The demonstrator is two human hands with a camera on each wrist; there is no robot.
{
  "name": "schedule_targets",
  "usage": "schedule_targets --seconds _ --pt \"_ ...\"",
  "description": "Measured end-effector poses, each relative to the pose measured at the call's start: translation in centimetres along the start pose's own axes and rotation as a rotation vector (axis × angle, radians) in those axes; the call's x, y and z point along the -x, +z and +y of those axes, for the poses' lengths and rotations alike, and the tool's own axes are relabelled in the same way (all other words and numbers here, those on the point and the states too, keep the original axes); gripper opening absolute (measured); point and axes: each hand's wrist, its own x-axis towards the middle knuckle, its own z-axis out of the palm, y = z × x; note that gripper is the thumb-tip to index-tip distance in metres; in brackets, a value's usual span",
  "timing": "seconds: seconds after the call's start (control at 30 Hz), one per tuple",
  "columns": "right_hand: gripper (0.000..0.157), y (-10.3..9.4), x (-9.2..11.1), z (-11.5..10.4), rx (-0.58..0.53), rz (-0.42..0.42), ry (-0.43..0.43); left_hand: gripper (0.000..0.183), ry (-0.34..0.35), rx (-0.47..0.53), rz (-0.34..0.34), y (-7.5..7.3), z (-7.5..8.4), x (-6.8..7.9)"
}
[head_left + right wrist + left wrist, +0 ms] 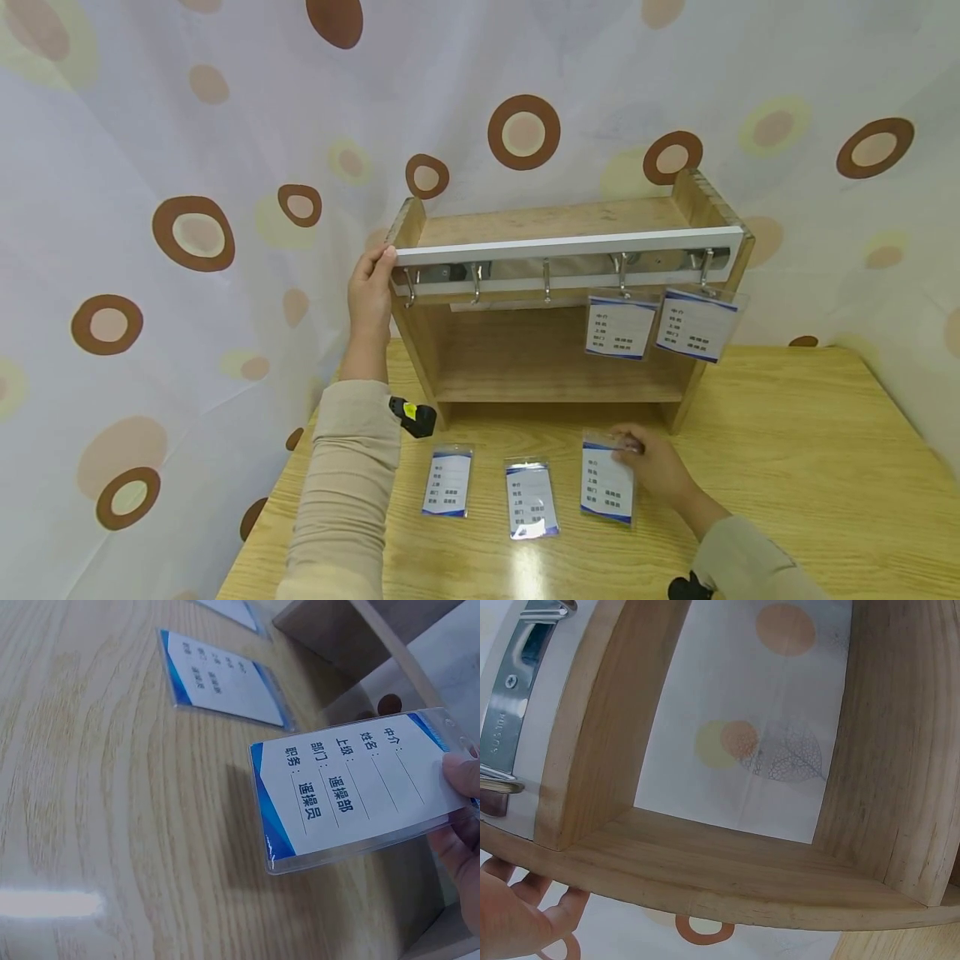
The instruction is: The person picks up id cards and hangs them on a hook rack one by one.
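My right hand (656,467) pinches a clear ID badge holder (352,791) by its slotted top edge, thumb on the front face. The badge is tilted over the table, its shadow below it. At the upper left corner of a wooden shelf rack (562,392), my left hand (371,292) grips the side panel beside the end of the white hook rail (517,247); its fingers (570,907) lie against the panel's outer side. Two badges, a left one (621,325) and a right one (699,323), hang from the two rightmost metal hooks.
Two more badges lie on the wooden table (810,500) before the rack: a left one (447,482) and a middle one (531,498). The rail's three left hooks, including a middle hook (547,279), are bare. A patterned wall covering (225,333) stands behind and to the left.
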Motion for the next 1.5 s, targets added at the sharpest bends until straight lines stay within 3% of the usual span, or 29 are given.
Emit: schedule_targets --seconds 0.47,1.5 --pt "0.030 -1.2 0.2 -3.2 -0.129 0.004 -0.069 0.032 -0.024 -0.007 -0.001 0.0 0.0 0.0" --pt "0.027 -3.4 -0.6 -10.5 -0.147 0.133 -0.256 0.033 -0.023 -0.027 -0.007 -0.1 0.0 0.0"
